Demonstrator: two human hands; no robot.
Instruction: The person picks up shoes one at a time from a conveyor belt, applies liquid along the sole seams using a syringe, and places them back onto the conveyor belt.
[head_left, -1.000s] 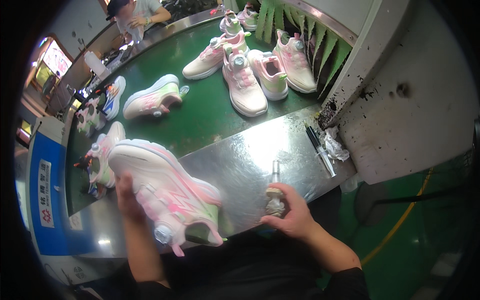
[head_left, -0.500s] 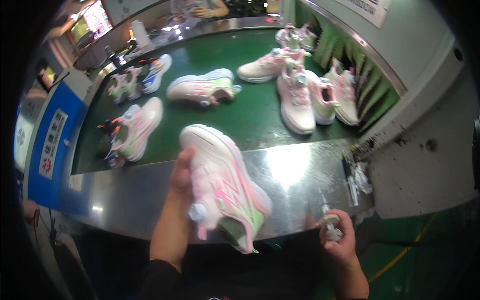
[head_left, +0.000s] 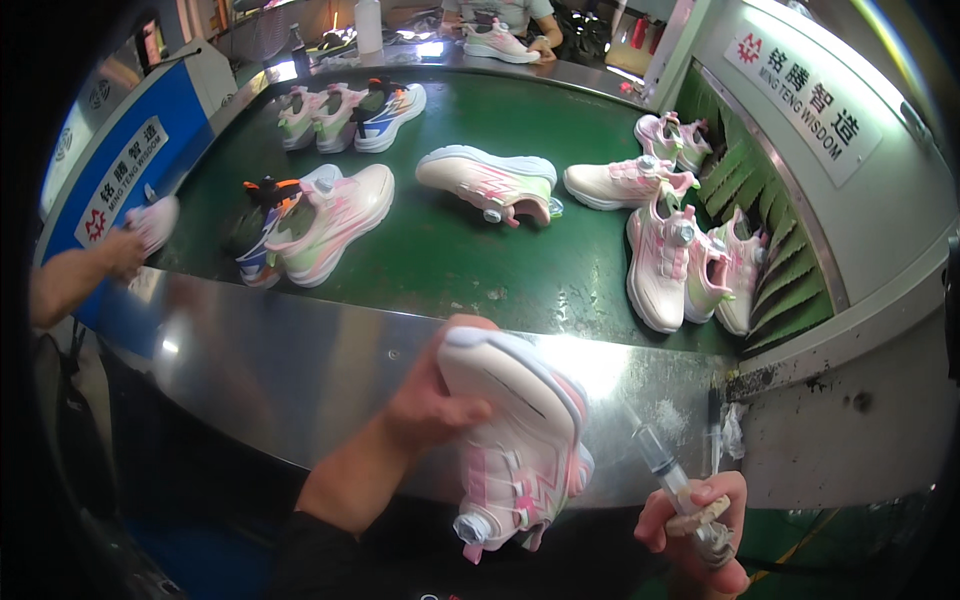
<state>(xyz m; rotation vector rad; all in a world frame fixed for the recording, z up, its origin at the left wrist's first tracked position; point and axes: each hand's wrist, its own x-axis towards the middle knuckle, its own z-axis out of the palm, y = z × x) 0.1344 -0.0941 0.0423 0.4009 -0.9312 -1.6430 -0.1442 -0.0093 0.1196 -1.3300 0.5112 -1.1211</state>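
My left hand (head_left: 428, 396) grips a white and pink sneaker (head_left: 515, 430) by its heel end, holding it tilted over the steel ledge (head_left: 280, 350), sole side up and its round dial closure toward me. My right hand (head_left: 690, 525) is closed around a clear syringe (head_left: 665, 470) whose tip points up and left, a little to the right of the sneaker and apart from it.
A green conveyor belt (head_left: 450, 250) beyond the ledge carries several pink, white and green sneakers (head_left: 490, 182). A grey housing (head_left: 840, 160) with a green flap curtain stands at right. Another person's hand (head_left: 120, 250) holds a shoe at left; a further person works at the far end.
The view has swung left and up along the belt. My left hand turned the sneaker so it points toward me, and my right hand raised the syringe nearer to it.
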